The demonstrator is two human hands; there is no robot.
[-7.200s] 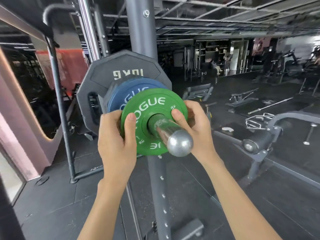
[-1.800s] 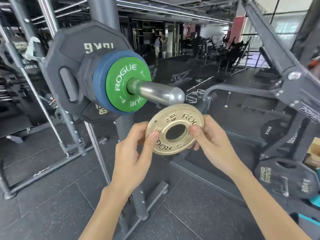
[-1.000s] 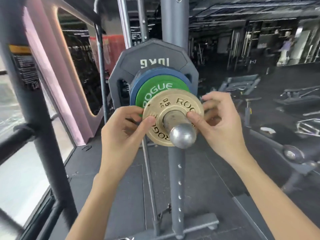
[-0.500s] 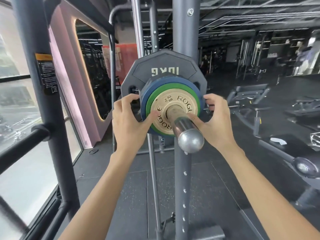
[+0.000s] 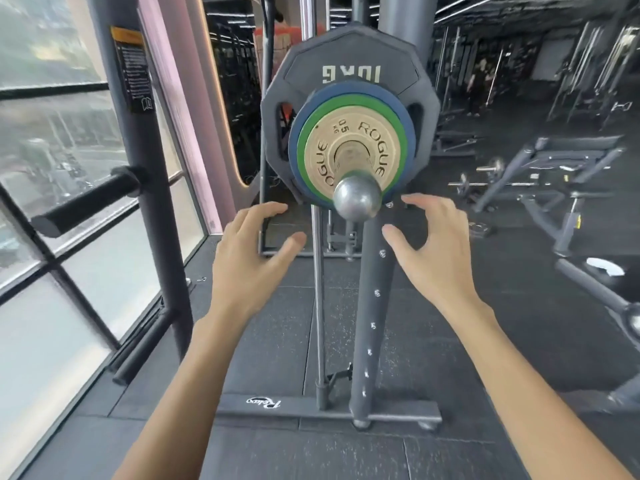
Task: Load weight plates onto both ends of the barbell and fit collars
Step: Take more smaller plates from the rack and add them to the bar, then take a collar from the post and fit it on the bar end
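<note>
- Barbell sleeve [image 5: 357,197] sits racked at about chest height. Its long axis points almost straight at the camera, rounded steel end nearest.
- 4 plates on this end, flush to each other as far as the view shows: black 10 kg plate [image 5: 349,53] innermost, then blue plate [image 5: 349,88], green plate [image 5: 349,101], and the tan 0.5 plate [image 5: 318,133] outermost.
- No collar on the sleeve and none in view. The other end of the bar is out of frame.
- Left hand [image 5: 249,258]: fingers loosely spread, holding nothing, below and left of the sleeve end, apart from the plates.
- Right hand [image 5: 433,251]: same posture, empty, below and right. Its fingertips are just beside the lower edge of the blue plate; I cannot tell if they touch.
- Rack upright [image 5: 372,306] stands directly behind and below the sleeve, between the 2 forearms. A storage peg [image 5: 86,199] sticks out at left.
- Key relation: the sleeve end lies above and between the hands, roughly midway, the right slightly nearer.
- Judgement: plate loading on this side looks complete and the collar is next. It would have to go on along the sleeve axis, away from the person, until it meets the tan plate. Either hand could do it once a collar is fetched.
</note>
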